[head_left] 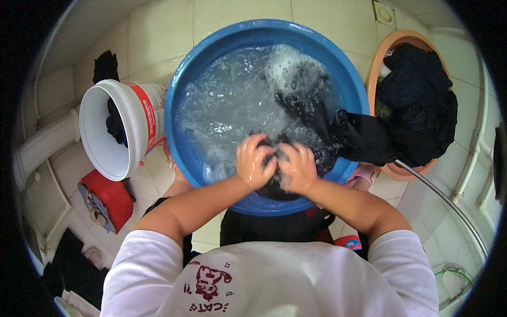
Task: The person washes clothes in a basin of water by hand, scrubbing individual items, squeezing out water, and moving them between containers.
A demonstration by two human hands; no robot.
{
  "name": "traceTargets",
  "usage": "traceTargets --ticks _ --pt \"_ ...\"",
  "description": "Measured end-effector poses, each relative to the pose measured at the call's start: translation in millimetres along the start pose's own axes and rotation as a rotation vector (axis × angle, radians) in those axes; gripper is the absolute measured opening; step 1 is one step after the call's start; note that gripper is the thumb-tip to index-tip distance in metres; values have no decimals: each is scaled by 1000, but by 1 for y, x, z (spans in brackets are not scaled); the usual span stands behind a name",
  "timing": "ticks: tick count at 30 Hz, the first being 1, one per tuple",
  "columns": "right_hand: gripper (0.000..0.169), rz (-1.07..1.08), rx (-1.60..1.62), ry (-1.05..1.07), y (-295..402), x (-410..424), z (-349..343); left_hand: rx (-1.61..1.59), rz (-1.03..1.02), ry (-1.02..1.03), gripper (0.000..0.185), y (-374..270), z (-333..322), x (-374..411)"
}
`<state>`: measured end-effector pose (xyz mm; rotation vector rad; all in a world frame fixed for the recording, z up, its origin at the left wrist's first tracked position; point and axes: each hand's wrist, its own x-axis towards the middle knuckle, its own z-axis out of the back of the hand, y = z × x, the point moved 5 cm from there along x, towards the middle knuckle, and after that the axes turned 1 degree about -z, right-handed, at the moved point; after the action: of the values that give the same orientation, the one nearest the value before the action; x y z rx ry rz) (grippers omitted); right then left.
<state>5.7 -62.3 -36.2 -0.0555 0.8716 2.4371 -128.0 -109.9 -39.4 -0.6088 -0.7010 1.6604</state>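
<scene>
A round blue plastic basin (269,24) stands in front of me, holding cloudy water (229,103) with white suds (293,69) at the far right. My left hand (253,162) and my right hand (295,166) are close together near the basin's near side, wet, with fingers curled into black cloth (277,192). Motion blur and water hide part of their grip. More black fabric (303,111) lies half under the water to the right. A length of black fabric (360,136) crosses the basin's right rim towards the oval tub.
An orange oval tub (373,75) at the right is heaped with black clothes (416,103). A metal hose (447,202) reaches in from the lower right. At the left, a white bucket (134,119) lies tipped with black cloth (116,126) inside, near a red object (117,198).
</scene>
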Motion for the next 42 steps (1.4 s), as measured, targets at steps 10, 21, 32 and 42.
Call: traceTargets --ticks 10,21,32,42 --pt "35 -595 383 -7 -46 57 7 -190 345 198 22 30 7 61" --pt "31 17 65 39 -13 57 3 201 39 129 20 33 -10 34" --pt "115 -53 14 140 -21 -12 21 -114 764 1011 63 43 51 43" --pt "94 -497 17 301 29 23 20 -761 986 254 22 -70 174 0"
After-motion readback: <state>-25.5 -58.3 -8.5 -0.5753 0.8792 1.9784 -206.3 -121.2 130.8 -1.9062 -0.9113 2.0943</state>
